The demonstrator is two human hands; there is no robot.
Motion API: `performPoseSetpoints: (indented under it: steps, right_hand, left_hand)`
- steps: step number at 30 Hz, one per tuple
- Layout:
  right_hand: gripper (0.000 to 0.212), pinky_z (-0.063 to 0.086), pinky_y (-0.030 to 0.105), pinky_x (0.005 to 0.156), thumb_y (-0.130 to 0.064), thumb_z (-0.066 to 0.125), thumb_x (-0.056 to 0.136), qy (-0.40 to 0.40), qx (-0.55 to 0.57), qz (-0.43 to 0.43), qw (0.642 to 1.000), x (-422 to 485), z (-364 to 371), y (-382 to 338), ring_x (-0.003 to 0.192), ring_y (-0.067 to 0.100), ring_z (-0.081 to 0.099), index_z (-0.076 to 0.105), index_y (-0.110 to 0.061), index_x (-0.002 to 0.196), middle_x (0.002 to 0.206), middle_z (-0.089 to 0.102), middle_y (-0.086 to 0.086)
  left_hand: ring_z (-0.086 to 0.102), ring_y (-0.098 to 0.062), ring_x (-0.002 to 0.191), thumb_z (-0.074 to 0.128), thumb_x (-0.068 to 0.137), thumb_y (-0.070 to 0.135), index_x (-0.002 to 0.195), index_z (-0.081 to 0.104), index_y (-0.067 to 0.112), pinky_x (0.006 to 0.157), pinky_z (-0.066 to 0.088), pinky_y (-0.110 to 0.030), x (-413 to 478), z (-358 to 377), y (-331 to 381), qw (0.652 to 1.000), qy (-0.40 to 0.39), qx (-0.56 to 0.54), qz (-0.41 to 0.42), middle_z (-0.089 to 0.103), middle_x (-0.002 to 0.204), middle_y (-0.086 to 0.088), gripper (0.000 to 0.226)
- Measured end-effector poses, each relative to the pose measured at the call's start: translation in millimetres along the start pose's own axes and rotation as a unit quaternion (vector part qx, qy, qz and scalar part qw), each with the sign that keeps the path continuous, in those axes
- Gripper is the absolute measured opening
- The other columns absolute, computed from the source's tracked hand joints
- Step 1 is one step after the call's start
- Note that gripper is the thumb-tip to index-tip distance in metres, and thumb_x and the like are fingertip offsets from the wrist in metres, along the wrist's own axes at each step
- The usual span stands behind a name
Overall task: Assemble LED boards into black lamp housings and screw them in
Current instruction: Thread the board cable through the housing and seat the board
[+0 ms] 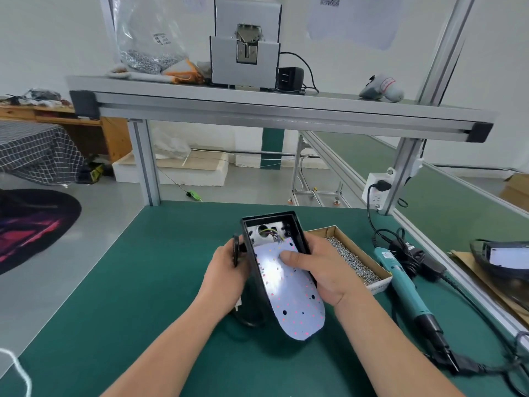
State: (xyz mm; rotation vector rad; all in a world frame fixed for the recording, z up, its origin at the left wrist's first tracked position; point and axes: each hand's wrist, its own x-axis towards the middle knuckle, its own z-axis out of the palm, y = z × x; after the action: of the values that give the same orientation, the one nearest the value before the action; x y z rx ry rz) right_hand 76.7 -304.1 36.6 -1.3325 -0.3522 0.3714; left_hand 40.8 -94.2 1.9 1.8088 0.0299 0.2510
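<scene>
Grey box machine (244, 63) stood on aluminium shelf (286, 108), plastic bag (146, 38) to its left, black adapter (289, 78) just right. White socket (377, 190) on frame post. Round dark rug (31, 224) on floor, checked cloth (34, 150) behind.

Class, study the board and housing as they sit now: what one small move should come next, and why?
Probably push the LED board deeper into the black housing: its rounded near end juts out past the housing, and the far end lies uncovered. The right hand has its thumb on the board, the left hand grips the housing's side.
</scene>
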Motion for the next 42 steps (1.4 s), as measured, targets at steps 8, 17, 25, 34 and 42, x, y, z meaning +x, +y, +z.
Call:
performPoseSetpoints:
  steps: [8, 17, 25, 34, 42]
  right_hand:
    - [0.032, 0.059, 0.053, 0.088, -0.004, 0.075, 0.09, 0.174, 0.049, -0.019, 0.983, 4.6, -11.6, -3.9, 0.094, 0.037, 0.072, 0.068, 0.005, 0.12, 0.119, 0.072, 0.029]
    - [0.013, 0.064, 0.036, 0.068, 0.001, 0.071, 0.095, 0.25, 0.048, -0.035, 0.966, 3.3, -22.5, -7.3, 0.082, 0.026, 0.076, 0.072, -0.003, 0.107, 0.098, 0.08, 0.012]
    - [0.021, 0.057, 0.062, 0.094, -0.002, 0.074, 0.093, 0.275, -0.005, -0.041, 0.96, 6.7, -16.6, -1.4, 0.099, 0.048, 0.071, 0.069, 0.0, 0.113, 0.113, 0.074, 0.026]
    - [0.022, 0.06, 0.037, 0.077, -0.009, 0.075, 0.093, 0.234, -0.047, -0.085, 0.967, 7.3, 0.6, 11.0, 0.099, 0.03, 0.076, 0.069, -0.007, 0.115, 0.108, 0.079, 0.009]
    - [0.062, 0.043, 0.038, 0.111, -0.036, 0.082, 0.088, 0.262, -0.348, -0.13, 0.891, 3.2, -6.7, 1.5, 0.134, 0.015, 0.049, 0.053, -0.035, 0.142, 0.144, 0.043, -0.013]
  left_hand:
    - [0.053, -0.01, 0.079, 0.064, 0.091, 0.066, 0.101, 0.06, 0.017, 0.075, 0.042, -0.03, 10.4, -12.7, -6.5, 0.97, 0.139, -0.146, -0.135, 0.057, 0.086, 0.011, 0.05]
    - [0.051, -0.016, 0.134, 0.055, 0.104, 0.055, 0.154, 0.027, 0.031, 0.096, 0.042, -0.036, 2.6, -18.3, -5.7, 0.978, 0.194, 0.051, -0.058, 0.043, 0.159, 0.012, 0.063]
    - [0.055, -0.015, 0.116, 0.062, 0.106, 0.031, 0.139, 0.068, 0.021, 0.105, 0.047, -0.042, -12.4, -18.8, 9.4, 0.935, 0.099, 0.255, 0.225, 0.069, 0.118, 0.008, 0.035]
    - [0.07, -0.008, 0.117, 0.071, 0.092, 0.048, 0.137, 0.056, 0.032, 0.101, 0.055, -0.039, -23.7, 13.1, 4.6, 0.987, -0.157, -0.024, 0.026, 0.074, 0.127, 0.016, 0.05]
    - [0.074, -0.019, 0.102, 0.076, 0.072, 0.06, 0.116, 0.066, 0.015, 0.085, 0.058, -0.029, -22.2, 9.3, 4.1, 0.99, -0.103, -0.091, -0.033, 0.079, 0.111, 0.003, 0.063]
